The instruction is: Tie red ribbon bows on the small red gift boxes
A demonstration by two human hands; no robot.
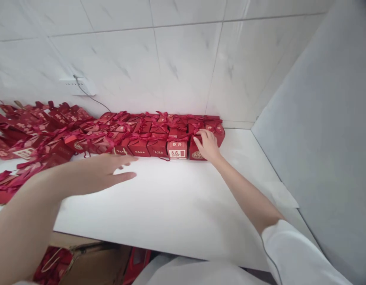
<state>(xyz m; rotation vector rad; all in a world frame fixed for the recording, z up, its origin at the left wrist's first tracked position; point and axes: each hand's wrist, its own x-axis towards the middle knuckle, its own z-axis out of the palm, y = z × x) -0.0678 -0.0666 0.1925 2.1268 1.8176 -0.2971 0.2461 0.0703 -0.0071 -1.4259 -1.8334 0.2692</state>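
Red gift boxes with ribbon bows stand in rows against the tiled wall. At the right end of the front row, my right hand point(208, 145) grips the top of a red gift box point(197, 152) near its bow. Beside it is a box with a cream label point(177, 153) and gold characters. Nearer to me, my left hand point(117, 170) hovers over the white tabletop in front of the row, thumb and fingers apart, holding nothing. Part of the front row is hidden behind it.
More red boxes point(25, 152) lie in a loose heap on the left of the white table point(159, 202). A cable point(90, 96) runs from a wall socket down behind the boxes. Below the table edge is an open cardboard box point(96, 265). A grey panel point(328, 118) bounds the right side.
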